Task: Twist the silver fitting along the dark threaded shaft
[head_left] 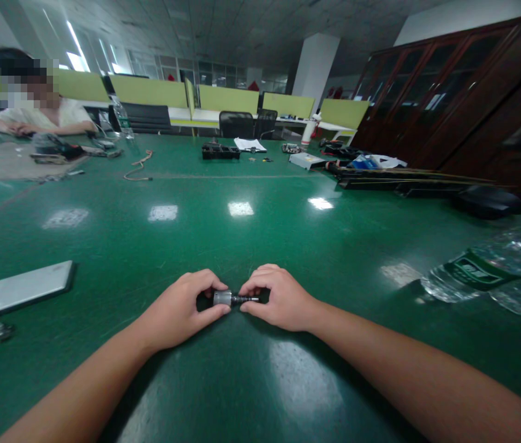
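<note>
A small metal cylinder (222,298) with a thin, ridged dark shaft (244,299) lies sideways, low over or on the green table (260,246), its shaft pointing right. My left hand (190,306) is closed round the cylinder, thumb on the near side and fingers on the far side. On the shaft side, my right hand (279,298) is closed with its thumb and fingertips around the shaft. The two hands face each other with a narrow gap between their fingertips. Whether the part touches the table is hard to tell.
A white flat device (24,288) with a cable lies left. Clear bottles (481,267) lie right. Farther back are a black tray (220,151), papers (250,145), a metal box (307,161), long dark bars (408,182) and a wire (139,168). A person (41,111) sits far left.
</note>
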The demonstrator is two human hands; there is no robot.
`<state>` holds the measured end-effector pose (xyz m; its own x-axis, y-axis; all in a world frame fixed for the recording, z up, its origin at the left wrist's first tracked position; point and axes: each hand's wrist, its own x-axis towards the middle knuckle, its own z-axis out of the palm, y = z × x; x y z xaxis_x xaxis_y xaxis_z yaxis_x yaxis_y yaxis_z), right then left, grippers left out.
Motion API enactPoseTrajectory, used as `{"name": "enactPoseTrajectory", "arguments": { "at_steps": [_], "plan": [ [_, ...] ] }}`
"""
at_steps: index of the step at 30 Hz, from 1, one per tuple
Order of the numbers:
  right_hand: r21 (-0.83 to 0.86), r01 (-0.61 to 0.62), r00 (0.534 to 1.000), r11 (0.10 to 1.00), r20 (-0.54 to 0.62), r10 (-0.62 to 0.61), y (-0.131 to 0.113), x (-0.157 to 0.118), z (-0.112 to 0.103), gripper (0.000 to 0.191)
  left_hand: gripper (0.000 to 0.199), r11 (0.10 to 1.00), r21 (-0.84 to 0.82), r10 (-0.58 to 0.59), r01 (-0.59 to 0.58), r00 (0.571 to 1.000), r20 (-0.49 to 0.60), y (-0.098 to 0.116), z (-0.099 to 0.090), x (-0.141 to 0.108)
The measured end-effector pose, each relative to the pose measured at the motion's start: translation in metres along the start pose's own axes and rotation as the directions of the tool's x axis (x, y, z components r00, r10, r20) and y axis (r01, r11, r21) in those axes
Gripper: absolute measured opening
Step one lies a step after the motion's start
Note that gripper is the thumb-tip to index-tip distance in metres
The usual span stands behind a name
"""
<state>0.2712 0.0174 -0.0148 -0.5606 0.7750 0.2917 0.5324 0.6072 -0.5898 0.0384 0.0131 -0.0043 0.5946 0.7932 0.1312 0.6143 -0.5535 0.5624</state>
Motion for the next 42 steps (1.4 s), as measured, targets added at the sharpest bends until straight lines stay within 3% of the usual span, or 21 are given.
{"name": "enactPoseTrajectory", "arguments": {
  "at_steps": [42],
  "plan": [
    [-0.063, -0.153, 0.984, 0.986, -0.098, 0.147, 0.0041, -0.0008, -0.0009, 0.008, 0.018, 1.000, -0.017, 0.007, -0.008, 0.998, -0.062, -0.0024, 0.0000, 0.0003]
  ]
}}
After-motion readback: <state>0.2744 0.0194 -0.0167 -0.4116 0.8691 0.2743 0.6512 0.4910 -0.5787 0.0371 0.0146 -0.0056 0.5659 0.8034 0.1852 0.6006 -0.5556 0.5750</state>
